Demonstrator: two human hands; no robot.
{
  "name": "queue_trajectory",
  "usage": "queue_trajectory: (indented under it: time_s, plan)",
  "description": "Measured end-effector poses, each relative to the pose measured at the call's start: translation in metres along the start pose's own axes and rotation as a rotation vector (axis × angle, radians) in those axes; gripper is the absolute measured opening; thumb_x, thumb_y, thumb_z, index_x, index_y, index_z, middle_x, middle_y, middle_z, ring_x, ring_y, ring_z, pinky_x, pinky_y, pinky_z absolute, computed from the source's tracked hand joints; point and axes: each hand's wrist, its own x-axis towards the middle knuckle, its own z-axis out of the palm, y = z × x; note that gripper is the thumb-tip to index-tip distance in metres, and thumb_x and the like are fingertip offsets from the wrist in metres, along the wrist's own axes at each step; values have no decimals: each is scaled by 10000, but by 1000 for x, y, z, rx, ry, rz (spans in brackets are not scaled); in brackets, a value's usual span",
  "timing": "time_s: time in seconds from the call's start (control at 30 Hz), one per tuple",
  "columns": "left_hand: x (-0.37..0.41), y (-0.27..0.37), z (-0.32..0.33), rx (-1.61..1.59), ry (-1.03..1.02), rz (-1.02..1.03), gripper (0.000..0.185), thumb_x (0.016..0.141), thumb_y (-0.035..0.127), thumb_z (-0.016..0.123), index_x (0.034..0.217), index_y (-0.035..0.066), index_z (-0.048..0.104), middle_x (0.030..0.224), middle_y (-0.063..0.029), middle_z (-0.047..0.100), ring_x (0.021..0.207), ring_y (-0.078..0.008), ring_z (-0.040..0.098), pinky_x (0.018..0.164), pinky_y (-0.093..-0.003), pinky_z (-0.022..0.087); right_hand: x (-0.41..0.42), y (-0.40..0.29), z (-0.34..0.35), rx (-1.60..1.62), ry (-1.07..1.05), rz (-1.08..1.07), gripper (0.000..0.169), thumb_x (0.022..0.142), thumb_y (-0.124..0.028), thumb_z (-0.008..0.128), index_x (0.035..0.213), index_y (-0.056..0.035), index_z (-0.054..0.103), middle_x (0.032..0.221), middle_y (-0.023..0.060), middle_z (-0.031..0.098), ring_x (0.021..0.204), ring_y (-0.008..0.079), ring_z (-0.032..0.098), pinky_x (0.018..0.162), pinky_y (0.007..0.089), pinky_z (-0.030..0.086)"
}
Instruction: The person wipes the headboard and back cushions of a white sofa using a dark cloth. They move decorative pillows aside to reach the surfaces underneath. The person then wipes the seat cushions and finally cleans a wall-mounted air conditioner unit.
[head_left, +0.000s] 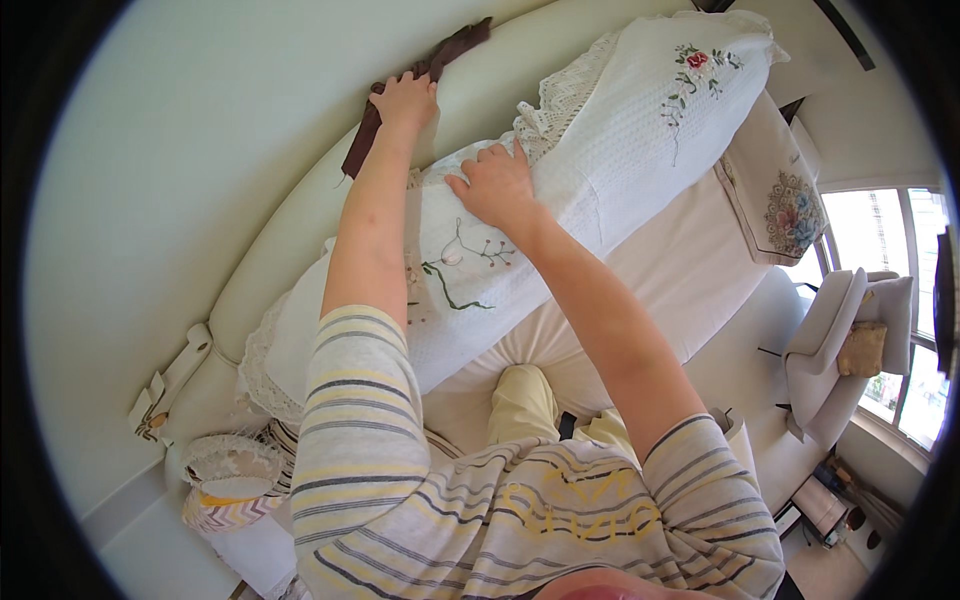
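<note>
My left hand (407, 101) presses on a dark brown cloth (365, 139) that lies lengthwise along the top of the pale sofa backrest (277, 202), by the wall. The cloth extends past both sides of the hand. Lower and to the right, my right hand (496, 182) rests with spread fingers on a white quilted cover (622, 172) with a lace edge and embroidered flowers. This cover drapes over the front of the backrest. Below my right hand, green and brown stitching shows on it. Whether the left fingers grip the cloth or only lie on it is partly hidden.
The sofa seat (675, 247) stretches under my knees. A flowered cover (780, 195) hangs over the far armrest. Patterned cushions (232, 487) lie at lower left, near a pale strap-like object (176, 375) by the wall. A grey armchair (832, 337) with a brown cushion (862, 349) stands near the window.
</note>
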Motion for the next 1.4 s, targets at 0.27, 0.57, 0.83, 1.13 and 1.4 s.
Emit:
queue_trajectory:
  time_s: [0.27, 0.57, 0.83, 1.13, 1.4]
  plan:
    - [-78, -2, 9, 54, 256, 518, 223, 878, 283, 594, 1055, 168, 666, 1403, -1, 454, 1325, -227, 376, 931, -639, 382, -2, 8, 10, 55, 111, -19, 416, 913, -433, 495, 934, -75, 706, 976, 132, 658, 1072, 282, 546, 1074, 551, 265]
    - [-22, 5, 6, -68, 223, 189, 219, 888, 250, 589, 1088, 183, 646, 1308, -42, 543, 1182, -265, 507, 861, -546, 459, -7, 9, 16, 71, 177, -28, 421, 897, -446, 511, 926, -71, 701, 989, 126, 648, 1079, 282, 526, 1062, 524, 286]
    - [25, 32, -98, -1133, 565, 457, 317, 860, 67, 586, 1175, 32, 571, 1133, -82, 626, 1041, -180, 578, 909, -307, 448, -6, 13, 13, 82, 142, 13, 420, 909, -442, 492, 949, -81, 702, 1009, 122, 648, 1092, 277, 526, 1076, 520, 289]
    - [-51, -41, -14, -96, 103, 371, 599, 783, 315, 727, 1334, 219, 512, 1460, -102, 381, 1325, -365, 350, 946, -560, 417, -10, 6, 9, 116, 102, -2, 423, 905, -448, 498, 977, -82, 697, 1063, 116, 636, 1125, 275, 504, 1081, 507, 287]
    - [-58, -2, 12, 176, 355, 524, 644, 797, 463, 662, 1387, 367, 424, 1450, 17, 396, 1260, -310, 428, 805, -585, 445, 4, 26, -38, -115, 382, -204, 404, 890, -461, 533, 1008, -113, 699, 1064, 88, 639, 1143, 262, 511, 1093, 556, 221]
